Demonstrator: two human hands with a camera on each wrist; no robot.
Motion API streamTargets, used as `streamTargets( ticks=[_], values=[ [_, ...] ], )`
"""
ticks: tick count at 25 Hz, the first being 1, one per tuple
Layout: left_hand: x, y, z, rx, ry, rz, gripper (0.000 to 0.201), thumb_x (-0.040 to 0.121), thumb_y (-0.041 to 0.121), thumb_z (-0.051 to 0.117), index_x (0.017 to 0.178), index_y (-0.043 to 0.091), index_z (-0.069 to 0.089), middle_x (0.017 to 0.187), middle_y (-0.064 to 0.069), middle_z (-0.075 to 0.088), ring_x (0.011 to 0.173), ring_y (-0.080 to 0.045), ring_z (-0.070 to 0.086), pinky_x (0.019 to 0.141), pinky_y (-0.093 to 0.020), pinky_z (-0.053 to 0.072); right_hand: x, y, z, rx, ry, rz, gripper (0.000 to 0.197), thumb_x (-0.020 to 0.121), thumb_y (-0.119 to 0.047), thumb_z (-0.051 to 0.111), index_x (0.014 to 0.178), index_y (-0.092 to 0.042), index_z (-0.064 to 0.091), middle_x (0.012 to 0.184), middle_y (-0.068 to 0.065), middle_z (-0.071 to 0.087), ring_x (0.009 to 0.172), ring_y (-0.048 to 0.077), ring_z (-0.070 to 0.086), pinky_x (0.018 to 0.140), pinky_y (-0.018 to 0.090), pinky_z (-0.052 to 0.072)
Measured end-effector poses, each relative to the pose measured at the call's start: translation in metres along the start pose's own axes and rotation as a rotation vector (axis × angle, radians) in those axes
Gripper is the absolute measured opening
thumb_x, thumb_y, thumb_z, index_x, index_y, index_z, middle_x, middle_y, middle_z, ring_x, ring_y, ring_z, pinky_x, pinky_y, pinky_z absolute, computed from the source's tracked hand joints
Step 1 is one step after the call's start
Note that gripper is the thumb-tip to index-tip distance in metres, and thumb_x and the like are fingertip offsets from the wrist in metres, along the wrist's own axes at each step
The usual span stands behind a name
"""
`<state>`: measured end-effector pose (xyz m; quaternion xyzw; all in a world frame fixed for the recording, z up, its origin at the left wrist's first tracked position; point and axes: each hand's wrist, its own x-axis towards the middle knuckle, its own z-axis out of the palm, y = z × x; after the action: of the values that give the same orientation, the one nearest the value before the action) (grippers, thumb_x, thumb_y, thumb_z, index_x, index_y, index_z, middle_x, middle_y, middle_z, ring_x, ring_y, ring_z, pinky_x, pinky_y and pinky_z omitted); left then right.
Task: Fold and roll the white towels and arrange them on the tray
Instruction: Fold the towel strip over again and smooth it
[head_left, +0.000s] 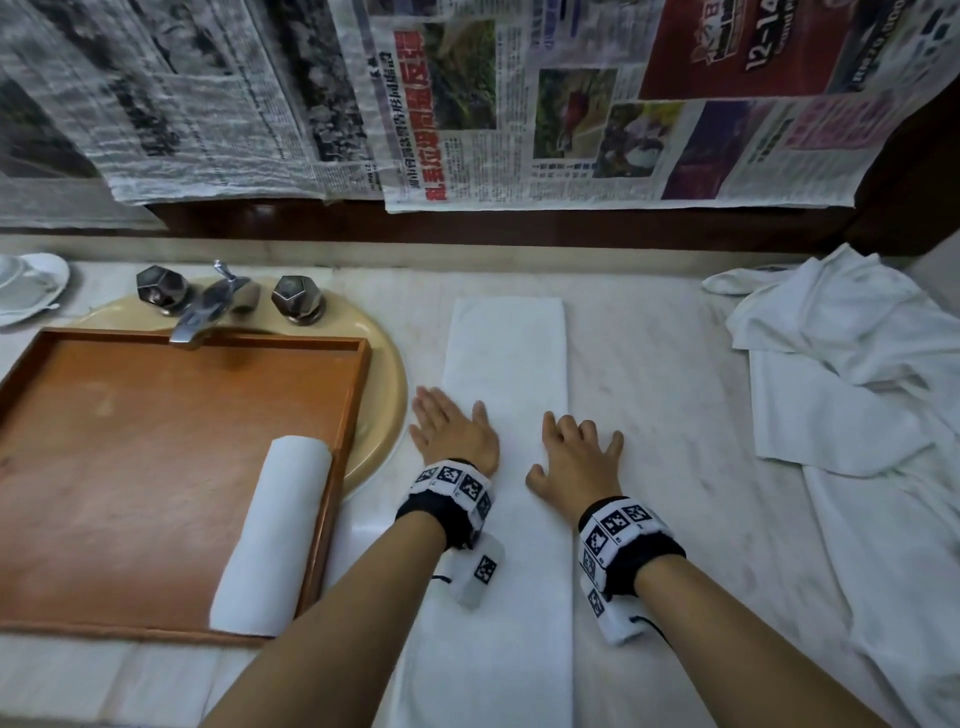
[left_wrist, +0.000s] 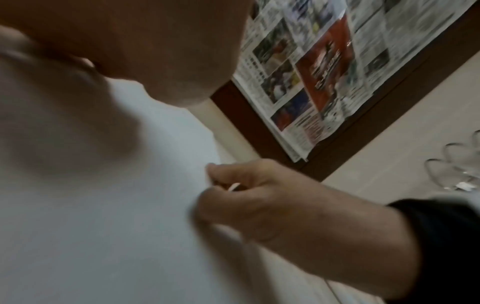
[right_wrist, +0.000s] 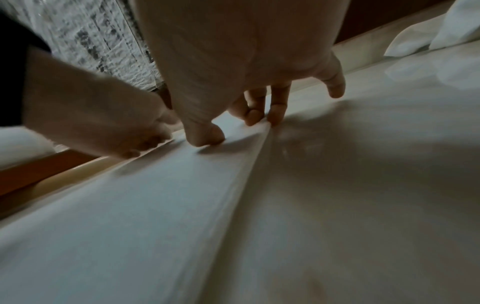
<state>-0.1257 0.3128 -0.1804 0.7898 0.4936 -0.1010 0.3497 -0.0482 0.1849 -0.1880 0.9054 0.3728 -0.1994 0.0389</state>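
Note:
A long, narrow folded white towel (head_left: 506, 353) lies lengthwise on the marble counter, running from near the back wall to the front edge. My left hand (head_left: 452, 431) rests flat on its left edge with straight fingers. My right hand (head_left: 576, 457) presses on its right edge, fingers spread and slightly bent. In the right wrist view the fingertips (right_wrist: 272, 117) sit along the towel's (right_wrist: 130, 205) right fold and the thumb presses on top. One rolled white towel (head_left: 272, 535) lies at the right side of the wooden tray (head_left: 130, 441).
The tray sits over a beige sink (head_left: 382, 405) with a chrome faucet (head_left: 208, 306) behind it. A pile of unfolded white towels (head_left: 857, 395) covers the counter's right side. A white saucer (head_left: 26, 286) stands at the far left. Newspapers (head_left: 519, 104) hang on the back wall.

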Motion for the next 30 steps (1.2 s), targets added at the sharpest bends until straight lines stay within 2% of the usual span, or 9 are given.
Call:
streamTargets(
  ticks=[3, 4, 6, 8, 11, 13, 19, 25, 30],
  values=[
    [0.002, 0.012, 0.009, 0.125, -0.153, 0.477, 0.059, 0.105, 0.04, 0.012, 0.154, 0.016, -0.01, 0.159, 0.003, -0.02, 0.147, -0.015, -0.017, 0.117, -0.037, -0.012, 0.001, -0.002, 0.001, 0.012, 0.043, 0.002, 0.075, 0.087, -0.039, 0.047, 0.15, -0.013, 0.017, 0.146, 0.005, 0.024, 0.138, 0.025, 0.017, 0.108, 0.072, 0.002],
    [0.011, 0.008, 0.007, 0.152, -0.181, 0.505, 0.058, 0.105, 0.04, 0.012, 0.154, 0.017, -0.009, 0.159, 0.004, -0.019, 0.147, -0.015, -0.017, 0.117, -0.036, -0.012, 0.003, 0.0, 0.001, 0.025, 0.032, -0.009, 0.077, 0.087, -0.036, 0.047, 0.151, -0.012, 0.013, 0.153, 0.007, 0.014, 0.144, 0.024, 0.007, 0.108, 0.072, -0.004],
    [0.032, -0.003, -0.004, 0.129, -0.062, 0.295, 0.06, 0.105, 0.038, 0.012, 0.153, 0.015, -0.013, 0.159, -0.001, -0.022, 0.147, -0.017, -0.017, 0.119, -0.039, -0.012, 0.006, 0.003, 0.002, 0.046, -0.015, -0.044, 0.081, 0.088, -0.031, 0.043, 0.153, -0.012, 0.0, 0.161, 0.003, -0.012, 0.148, 0.018, -0.012, 0.108, 0.069, -0.012],
    [0.04, -0.006, -0.021, 0.17, -0.001, 0.103, 0.061, 0.105, 0.037, 0.013, 0.152, 0.008, -0.013, 0.16, -0.008, -0.02, 0.148, -0.021, -0.015, 0.12, -0.04, -0.008, 0.009, 0.006, 0.003, 0.039, -0.054, -0.059, 0.081, 0.09, -0.029, 0.039, 0.153, -0.012, -0.009, 0.159, 0.003, -0.023, 0.147, 0.016, -0.019, 0.112, 0.064, -0.012],
    [0.021, 0.001, -0.016, 0.225, -0.146, 0.364, 0.06, 0.106, 0.036, 0.015, 0.154, 0.01, -0.009, 0.16, -0.003, -0.017, 0.148, -0.018, -0.012, 0.119, -0.036, -0.007, 0.014, 0.01, 0.003, 0.038, -0.054, -0.036, 0.079, 0.094, -0.035, 0.032, 0.152, -0.01, -0.015, 0.158, 0.003, -0.028, 0.146, 0.016, -0.022, 0.111, 0.063, -0.015],
    [0.016, 0.0, -0.009, 0.272, -0.231, 0.431, 0.06, 0.106, 0.036, 0.018, 0.154, 0.013, -0.01, 0.16, 0.0, -0.019, 0.148, -0.015, -0.015, 0.119, -0.037, -0.007, 0.019, 0.015, 0.001, 0.027, -0.062, -0.02, 0.077, 0.097, -0.042, 0.027, 0.151, -0.01, -0.017, 0.157, 0.002, -0.03, 0.146, 0.016, -0.023, 0.111, 0.065, -0.014],
    [0.059, 0.019, -0.016, 0.456, -0.2, 0.458, 0.062, 0.105, 0.033, 0.022, 0.153, 0.017, -0.014, 0.159, 0.003, -0.023, 0.147, -0.013, -0.017, 0.119, -0.042, -0.007, 0.061, 0.028, -0.02, -0.004, -0.07, -0.015, 0.07, 0.101, -0.049, 0.017, 0.152, -0.011, -0.014, 0.158, 0.002, -0.027, 0.146, 0.016, -0.021, 0.11, 0.065, -0.015],
    [0.123, 0.062, -0.029, 0.52, -0.174, 0.392, 0.063, 0.104, 0.029, 0.025, 0.153, 0.014, -0.013, 0.16, -0.001, -0.021, 0.148, -0.018, -0.013, 0.12, -0.045, -0.003, 0.13, 0.039, -0.055, -0.011, -0.154, 0.004, 0.07, 0.101, -0.048, 0.02, 0.153, -0.014, -0.012, 0.158, -0.001, -0.027, 0.146, 0.014, -0.02, 0.109, 0.066, -0.016],
    [0.064, 0.075, -0.018, 0.402, -0.004, 0.294, 0.065, 0.103, 0.022, 0.029, 0.153, 0.011, -0.01, 0.16, -0.003, -0.019, 0.148, -0.023, -0.013, 0.118, -0.046, -0.005, 0.084, 0.034, -0.052, 0.103, -0.182, -0.1, 0.068, 0.103, -0.037, 0.028, 0.154, -0.015, -0.011, 0.159, -0.004, -0.025, 0.146, 0.014, -0.021, 0.113, 0.065, -0.007]
  ],
)
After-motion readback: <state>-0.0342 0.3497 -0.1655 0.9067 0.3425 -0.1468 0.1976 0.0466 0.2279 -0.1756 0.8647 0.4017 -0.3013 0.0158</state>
